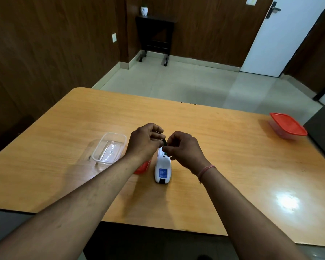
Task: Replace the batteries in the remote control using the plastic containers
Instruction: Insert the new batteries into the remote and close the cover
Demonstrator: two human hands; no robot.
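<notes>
Head view: white remote (162, 168) lies face down at table (223, 166) centre, its far end under both hands. Left hand (144, 142) and right hand (183, 149) meet above it, fingertips pinched on a small dark battery (165, 142). Red lid (142, 167) peeks out under the left wrist. Open clear tub (109, 148) sits at 9 o'clock from the hands; red-lidded tub (287, 125) at 2 o'clock, well apart.

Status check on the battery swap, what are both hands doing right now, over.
Left hand and right hand pinching a small dark battery together above the white remote control. Clear open plastic container at left looks empty. Red-lidded container far right, shut. Nothing in the way.
</notes>
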